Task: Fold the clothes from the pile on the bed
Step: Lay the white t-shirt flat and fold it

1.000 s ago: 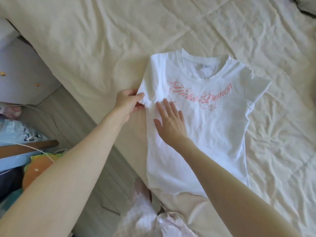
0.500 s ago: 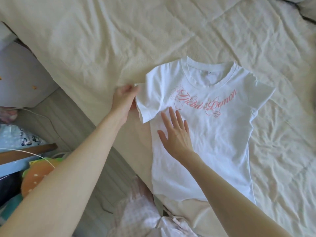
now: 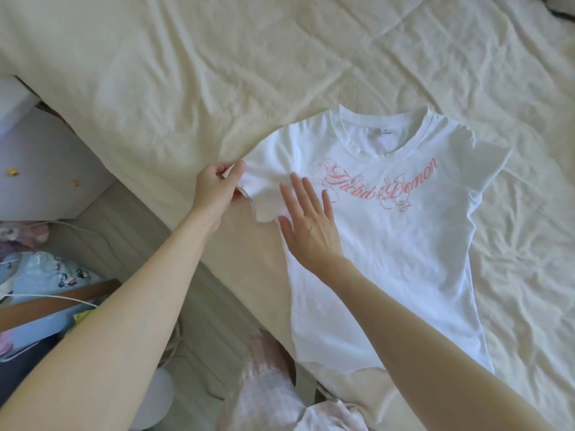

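One sleeve unfolded again, smoothing under way

One white cotton T-shirt with pink script lettering (image 3: 404,244) lies face up on the cream, wrinkled bed sheet (image 3: 186,73), collar away from the person and hem towards the near edge of the bed. A second ago its left-side sleeve (image 3: 264,194) was tucked in over the chest; half a second ago it was partly drawn back out; now it is pulled almost fully outward, though its lower edge is still curled and creased.

The left hand (image 3: 216,189) pinches the cuff of that sleeve, thumb and fingers (image 3: 238,169) closed on the cloth at the sleeve's outer edge. The right hand (image 3: 311,227) lies flat on the shirt just beside the sleeve, its fingers straight and spread, pressing the body of the garment against the bed as it did in the earlier views; it has shifted only slightly.

My reading is that the first sleeve fold was undone so the cloth can be straightened before folding properly. The shirt is therefore spread but not yet folded at all: the far sleeve lies out flat, and the sides and hem are unturned. The task looks to be at an early stage for this garment.

Near the bottom edge, a pale pink patterned cloth (image 3: 270,396) is in view at the bedside; whether it is the pile I cannot tell.
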`<state>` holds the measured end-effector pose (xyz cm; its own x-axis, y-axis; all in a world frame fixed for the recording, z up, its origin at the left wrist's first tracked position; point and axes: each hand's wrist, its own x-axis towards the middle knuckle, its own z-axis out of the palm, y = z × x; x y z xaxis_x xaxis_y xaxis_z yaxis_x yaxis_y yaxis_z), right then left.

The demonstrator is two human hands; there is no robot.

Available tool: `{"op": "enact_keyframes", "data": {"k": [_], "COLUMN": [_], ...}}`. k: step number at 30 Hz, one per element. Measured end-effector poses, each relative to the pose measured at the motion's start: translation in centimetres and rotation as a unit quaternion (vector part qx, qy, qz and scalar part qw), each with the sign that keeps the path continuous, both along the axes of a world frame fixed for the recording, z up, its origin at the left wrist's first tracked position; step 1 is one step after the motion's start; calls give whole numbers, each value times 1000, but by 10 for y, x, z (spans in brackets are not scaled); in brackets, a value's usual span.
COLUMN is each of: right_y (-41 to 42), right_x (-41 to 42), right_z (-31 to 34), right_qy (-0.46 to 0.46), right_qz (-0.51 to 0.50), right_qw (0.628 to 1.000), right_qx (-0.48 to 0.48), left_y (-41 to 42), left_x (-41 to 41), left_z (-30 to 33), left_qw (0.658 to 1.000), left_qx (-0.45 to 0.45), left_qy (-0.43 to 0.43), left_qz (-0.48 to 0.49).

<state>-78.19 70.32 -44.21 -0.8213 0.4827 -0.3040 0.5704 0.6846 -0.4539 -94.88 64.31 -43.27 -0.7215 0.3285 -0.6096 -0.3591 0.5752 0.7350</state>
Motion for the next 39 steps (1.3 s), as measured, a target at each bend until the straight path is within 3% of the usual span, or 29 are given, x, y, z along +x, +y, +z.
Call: {"op": "enact_keyframes", "data": {"k": [2,4,6,7,9,11,12,13,15,17,20,23,27,34,39], "right_y": [8,17,25,29,40,54,61,67,75,82,98,112,126,133,131], "right_x": [1,2,4,6,17,35,45,54,66,63,43,8,-38,-68,-72], "right_z": [-3,-4,1,6,16,23,24,26,27,24,20,17,10,1,0], "right_qy": [-32,-37,48,101,182,225,232,230,193,133,58,53,26,0,-4], "right_qz": [5,31,-48,-140,-353,-503,-537,-549,-532,-492,-389,-275,-253,-288,-291], "right_qw": [999,999,990,964,846,685,630,610,659,751,890,950,959,938,946], "right_qx": [6,-19,-125,-201,-356,-477,-510,-523,-496,-420,-232,-140,-124,-194,-146], "left_y": [0,1,5,8,20,35,42,45,42,29,7,2,7,1,-8], "left_x": [5,10,20,27,45,67,78,88,102,101,88,86,98,109,91], "left_z": [-1,3,15,21,33,42,46,47,43,33,11,-8,-15,-16,-17], "left_qw": [1000,994,976,966,955,959,956,947,942,962,970,979,978,947,965], "left_qx": [-3,-10,4,21,57,100,115,123,127,88,-44,-73,-88,-167,-131], "left_qy": [20,104,209,246,267,185,118,76,87,146,192,117,87,166,86], "left_qz": [-15,-27,-59,-78,-116,-190,-242,-287,-297,-213,-143,-151,-170,-218,-208]}}
